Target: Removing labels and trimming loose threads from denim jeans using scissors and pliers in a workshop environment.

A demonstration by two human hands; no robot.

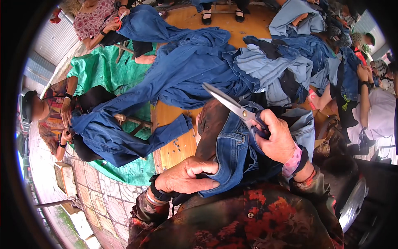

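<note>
Head view, the only one. Your blue jeans [230, 151] lie bunched in your lap, just right of centre in the lower half of the frame. Your left hand [182, 176] has the waistband pinched between thumb and index finger; your right hand [277, 139] grips the scissors [238, 110], fingers through the dark blue handles, tips pointing up-left, well off the waistband.

Step, as I read it: steadying the waistband for trimming, scissors ready. A cut would call for swinging the tips down to the chosen spot, with your left thumb clear of the blades.

Hard to make out: whether the blades are slightly parted; any loose thread at the edge. Your left hand's other fingers are mostly tucked out of sight, and your right hand covers part of the jeans. Far right, a co-worker in a white top [375, 112] is cut off by the dark lens rim.
</note>
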